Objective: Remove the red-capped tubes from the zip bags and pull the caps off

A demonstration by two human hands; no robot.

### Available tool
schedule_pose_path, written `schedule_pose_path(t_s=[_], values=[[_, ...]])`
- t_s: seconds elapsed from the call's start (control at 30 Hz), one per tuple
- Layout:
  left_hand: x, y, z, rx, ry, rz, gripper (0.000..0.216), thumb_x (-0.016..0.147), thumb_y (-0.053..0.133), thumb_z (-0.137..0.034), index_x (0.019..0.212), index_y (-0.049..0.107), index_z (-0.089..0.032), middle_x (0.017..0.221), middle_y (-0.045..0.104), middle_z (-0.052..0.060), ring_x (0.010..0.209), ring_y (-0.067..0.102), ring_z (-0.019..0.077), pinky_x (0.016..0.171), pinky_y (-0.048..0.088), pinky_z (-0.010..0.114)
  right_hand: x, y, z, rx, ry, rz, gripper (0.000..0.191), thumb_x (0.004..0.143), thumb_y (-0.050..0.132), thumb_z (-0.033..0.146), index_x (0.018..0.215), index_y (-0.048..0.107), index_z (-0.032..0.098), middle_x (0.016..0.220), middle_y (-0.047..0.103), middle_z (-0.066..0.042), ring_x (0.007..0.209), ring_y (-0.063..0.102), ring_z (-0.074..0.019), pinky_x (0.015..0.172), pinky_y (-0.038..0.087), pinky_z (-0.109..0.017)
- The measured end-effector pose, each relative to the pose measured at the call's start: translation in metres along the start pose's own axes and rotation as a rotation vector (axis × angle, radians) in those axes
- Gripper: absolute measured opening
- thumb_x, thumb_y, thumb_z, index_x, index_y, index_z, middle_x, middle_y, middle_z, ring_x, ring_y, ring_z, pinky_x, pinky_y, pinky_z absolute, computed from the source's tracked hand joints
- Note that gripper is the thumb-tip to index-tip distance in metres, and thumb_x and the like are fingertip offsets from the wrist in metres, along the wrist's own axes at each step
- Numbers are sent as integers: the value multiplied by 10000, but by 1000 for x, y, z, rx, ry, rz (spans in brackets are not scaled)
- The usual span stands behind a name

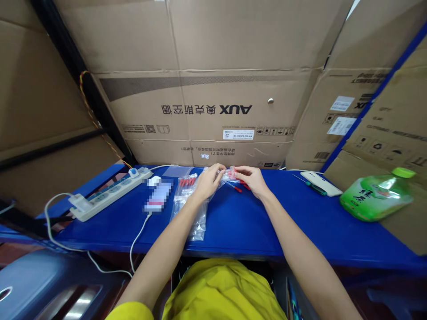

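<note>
Both hands meet over a small clear plastic bag (231,173) with a red band along its top, near the middle of the blue table. My right hand (252,178) pinches the bag's right end between thumb and fingers. At its left side my left hand (209,181) has its fingers bent and closed on the plastic. Thin pieces with red ends (238,189) stick out beneath my right hand; their kind is too small to make out. Left of my left hand lie flat clear bags (197,229), with several red-ended pieces (187,181) showing through the plastic.
To the left sit a phone (159,195) with its charging cable and a white power strip (115,193). On the right are a white case-like object (322,183), a green-handled screwdriver (315,188) and a green drink bottle (375,198). Cardboard (213,53) walls the back.
</note>
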State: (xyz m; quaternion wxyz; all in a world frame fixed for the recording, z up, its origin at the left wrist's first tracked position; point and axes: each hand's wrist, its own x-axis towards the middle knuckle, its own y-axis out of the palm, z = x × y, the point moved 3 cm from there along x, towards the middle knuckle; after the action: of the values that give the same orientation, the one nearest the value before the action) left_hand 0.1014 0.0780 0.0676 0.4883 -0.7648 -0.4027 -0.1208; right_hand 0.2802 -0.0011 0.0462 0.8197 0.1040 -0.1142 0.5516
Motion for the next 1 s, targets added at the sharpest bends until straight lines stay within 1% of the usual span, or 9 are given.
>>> schedule_pose_path(t_s=[0.1, 0.2, 0.3, 0.4, 0.53, 0.6, 0.67, 0.8, 1.0], values=[[0, 3, 6, -41, -40, -63, 318, 1060, 380, -404, 1048, 623, -199, 1011, 702, 58, 924, 629, 203, 860, 459, 311, -2, 4, 0, 22, 11, 88, 472, 635, 900, 389, 1061, 793, 216, 1061, 794, -73, 962, 731, -247, 887, 603, -415], [0, 6, 10, -74, -57, -86, 297, 1055, 396, -395, 1010, 609, -193, 976, 690, 54, 902, 617, 195, 850, 458, 305, -3, 7, -3, 42, 24, 89, 470, 617, 910, 391, 1031, 779, 210, 1100, 780, -77, 933, 724, -238, 817, 624, -398], [1, 6, 12, -74, -30, -76, 300, 1056, 393, -401, 994, 599, -192, 977, 679, 55, 907, 613, 191, 860, 457, 303, -1, 5, -7, 40, 28, 29, 403, 629, 899, 420, 934, 772, 190, 1009, 784, -78, 854, 722, -231, 777, 627, -403], [1, 2, 17, -34, -35, -102, 288, 1057, 384, -386, 999, 594, -198, 999, 676, 61, 927, 611, 194, 882, 456, 312, 4, -7, -11, 22, 31, -41, 393, 638, 889, 430, 928, 771, 194, 927, 783, -74, 825, 730, -243, 764, 625, -411], [1, -9, 34, -4, -172, -218, 207, 1034, 413, -317, 1027, 588, -207, 1024, 686, 69, 938, 625, 209, 885, 469, 338, 14, -37, -19, -25, -34, -208, 411, 663, 850, 456, 974, 766, 201, 947, 786, -84, 823, 734, -257, 760, 623, -422], [1, -12, 43, -16, -233, -297, 170, 1010, 450, -275, 1099, 578, -207, 1097, 691, 87, 1010, 637, 226, 921, 475, 360, 18, -51, -23, -53, -87, -326, 423, 661, 831, 450, 983, 763, 185, 968, 786, -96, 856, 733, -266, 779, 621, -428], [1, -12, 50, -34, -254, -342, 225, 980, 497, -243, 1192, 556, -203, 1174, 681, 104, 1096, 634, 240, 975, 471, 382, 20, -58, -28, -131, -118, -371, 415, 679, 798, 434, 999, 764, 172, 990, 785, -109, 871, 733, -272, 784, 618, -432], [2, -6, 55, -39, -243, -325, 352, 942, 562, -226, 1292, 541, -189, 1218, 657, 119, 1125, 623, 247, 1013, 474, 405, 22, -56, -36, -368, -135, -334, 335, 760, 695, 381, 1015, 776, 181, 978, 787, -102, 843, 736, -265, 802, 608, -433], [2, 3, 56, -34, -261, -261, 370, 934, 576, -229, 1301, 580, -182, 1207, 609, 119, 1022, 634, 230, 961, 509, 399, 26, -45, -42, -652, -305, -211, 256, 846, 609, 263, 1015, 797, 226, 1189, 760, -97, 1080, 696, -264, 1028, 512, -454]])
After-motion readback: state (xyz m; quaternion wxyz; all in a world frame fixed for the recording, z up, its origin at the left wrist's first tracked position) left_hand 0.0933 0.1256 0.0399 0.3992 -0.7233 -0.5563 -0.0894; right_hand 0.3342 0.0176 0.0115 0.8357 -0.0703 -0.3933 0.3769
